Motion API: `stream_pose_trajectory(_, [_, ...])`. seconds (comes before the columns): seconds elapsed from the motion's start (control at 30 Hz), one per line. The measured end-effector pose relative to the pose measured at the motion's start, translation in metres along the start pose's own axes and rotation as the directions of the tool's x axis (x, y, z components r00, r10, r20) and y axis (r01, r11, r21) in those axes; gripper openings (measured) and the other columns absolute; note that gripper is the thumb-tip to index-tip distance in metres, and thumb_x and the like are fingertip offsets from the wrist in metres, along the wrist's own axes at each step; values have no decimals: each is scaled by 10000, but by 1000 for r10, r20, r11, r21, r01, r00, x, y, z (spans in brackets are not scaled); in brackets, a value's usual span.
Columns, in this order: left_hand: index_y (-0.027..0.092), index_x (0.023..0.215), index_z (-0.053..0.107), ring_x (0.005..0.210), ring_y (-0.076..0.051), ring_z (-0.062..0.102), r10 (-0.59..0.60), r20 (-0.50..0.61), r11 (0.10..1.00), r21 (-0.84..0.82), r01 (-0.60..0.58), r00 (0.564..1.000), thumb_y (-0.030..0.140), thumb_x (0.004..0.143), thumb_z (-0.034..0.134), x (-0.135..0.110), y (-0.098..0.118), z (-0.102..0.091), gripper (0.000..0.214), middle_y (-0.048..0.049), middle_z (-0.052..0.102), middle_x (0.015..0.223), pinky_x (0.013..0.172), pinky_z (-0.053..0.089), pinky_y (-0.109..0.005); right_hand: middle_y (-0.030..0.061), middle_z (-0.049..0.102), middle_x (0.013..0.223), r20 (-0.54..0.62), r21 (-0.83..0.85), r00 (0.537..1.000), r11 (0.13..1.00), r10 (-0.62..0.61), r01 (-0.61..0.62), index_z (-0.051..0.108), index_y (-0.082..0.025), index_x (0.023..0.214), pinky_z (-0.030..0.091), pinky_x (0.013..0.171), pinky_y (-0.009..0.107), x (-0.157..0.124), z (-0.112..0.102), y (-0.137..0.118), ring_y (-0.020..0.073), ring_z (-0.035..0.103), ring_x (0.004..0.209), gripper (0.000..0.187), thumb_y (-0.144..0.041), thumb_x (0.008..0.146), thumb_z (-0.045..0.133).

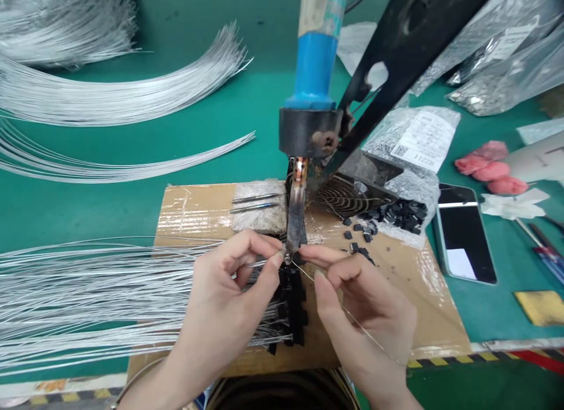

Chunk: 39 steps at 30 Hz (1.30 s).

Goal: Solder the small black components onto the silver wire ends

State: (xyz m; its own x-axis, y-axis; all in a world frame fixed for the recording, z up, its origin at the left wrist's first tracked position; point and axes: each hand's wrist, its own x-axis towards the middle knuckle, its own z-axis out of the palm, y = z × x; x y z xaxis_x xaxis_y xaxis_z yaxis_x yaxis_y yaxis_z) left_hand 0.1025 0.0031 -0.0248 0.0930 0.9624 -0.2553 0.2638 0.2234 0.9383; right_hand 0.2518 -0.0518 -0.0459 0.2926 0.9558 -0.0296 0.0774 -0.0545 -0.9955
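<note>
My left hand (229, 292) pinches a thin silver wire (145, 281) from a wide bundle, with thumb and forefinger closed right under the tip of a soldering iron (296, 213). My right hand (361, 307) pinches a strand of solder wire (361, 328) and brings it to the same tip. The iron has a blue handle (314, 69) and hangs in a black stand (396, 63). Below my fingers lies a row of wires with small black parts (293, 310) on their ends, over a taped cardboard pad (423, 281).
Loose black parts (396, 216) spill from a plastic bag (418, 140) at the right. A phone (465, 234) lies beside the pad. More silver wire bundles (110, 98) curve across the green table at left. Pink lumps (489, 166), foil bags and a yellow pad (541, 307) sit far right.
</note>
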Motion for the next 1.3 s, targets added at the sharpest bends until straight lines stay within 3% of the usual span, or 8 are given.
stream_pose_trajectory(0.37, [211,757,701,707,-122,662,0,-4,1000,-14,0,1000,179,883,710,0,0,-1,130,4,778,873,546,418,-212,41,826,1144,0,8,1000,1000,1,-1,608,-263,774,608,924,356,-1,-1,1,233,785,1065,217,-127,930,672])
stream_pose_trajectory(0.53, [215,762,695,713,-123,680,-8,8,1000,-16,8,1000,176,892,704,-1,-2,-1,137,15,766,854,580,449,-214,17,817,1169,18,25,999,998,-50,50,618,-272,805,604,936,342,-1,-1,3,222,784,1089,222,-100,941,656])
stream_pose_trajectory(0.8, [209,752,702,726,-126,686,8,-8,1000,-14,-8,1000,175,880,711,-1,-1,-1,132,3,777,865,576,454,-203,15,823,1128,-10,4,1000,1000,-21,21,611,-261,775,602,929,325,-1,1,2,205,783,1064,220,-119,925,685])
stream_pose_trajectory(0.93, [206,753,704,708,-117,669,3,-1,1000,-9,-3,1000,183,892,716,1,-1,0,142,5,779,854,576,446,-205,32,823,1135,10,9,997,997,-74,74,611,-246,793,604,930,304,-1,2,3,192,789,1048,215,-88,915,689])
stream_pose_trajectory(1.3, [207,757,706,707,-117,671,18,-9,1000,-5,-18,1000,184,883,713,-2,-1,-1,128,0,779,872,563,447,-195,97,830,1113,-19,-54,999,997,-47,46,614,-252,780,616,879,388,-2,2,-1,267,785,1062,193,-153,931,682])
